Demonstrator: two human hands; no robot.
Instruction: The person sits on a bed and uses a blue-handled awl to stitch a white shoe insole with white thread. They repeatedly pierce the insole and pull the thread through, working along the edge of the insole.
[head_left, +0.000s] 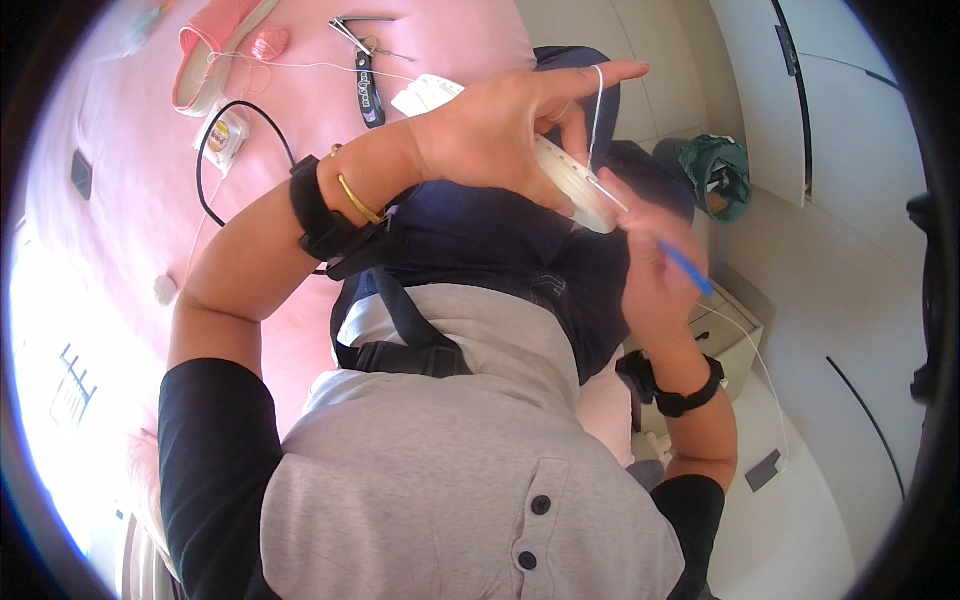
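Note:
My left hand (517, 127) grips a white shoe sole with a row of holes (574, 187) above my lap, its index finger stretched out. White yarn (597, 112) loops over that finger and runs down to the sole's edge. In my right hand (660, 247), blurred, is a crochet hook with a blue handle (684, 268); its metal shaft lies at the rim of the sole. Another white piece with holes (431, 94) lies behind my left wrist, and a strand of yarn runs from there across the pink bedding.
On the pink bedding (465, 30) lie a pink and white crocheted shoe (217, 52), a small pink yarn ball (271, 43), nail clippers with a black strap (367, 90), a small white box (223, 139) and a black cable (201, 165). A bin with a green bag (716, 176) stands right.

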